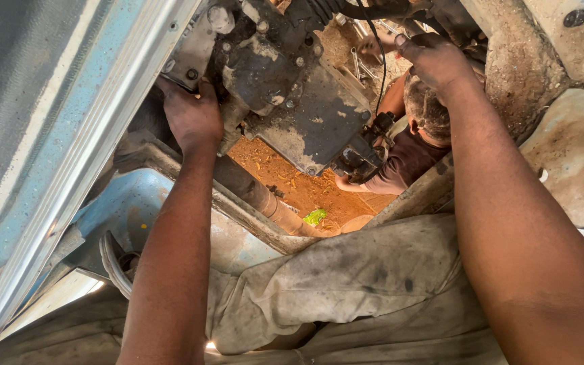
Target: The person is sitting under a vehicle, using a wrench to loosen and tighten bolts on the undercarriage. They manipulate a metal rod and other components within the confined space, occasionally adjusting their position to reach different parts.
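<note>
Left hand (pixel 194 115) grips the left edge of a greasy grey gearbox housing (pixel 285 88), fingers curled closed on it. Right hand (pixel 434 61) rests on the housing's upper right; its grip cannot be told. Below the opening, a co-worker (pixel 417 145) crouches on orange soil beside a green wrapper scrap (pixel 315 216).

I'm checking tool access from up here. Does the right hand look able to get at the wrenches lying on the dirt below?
Probably not. The right hand rests high at the opening's edge, while the wrenches lie down on the ground beneath the greasy gearbox, beside a person working under there.
</note>
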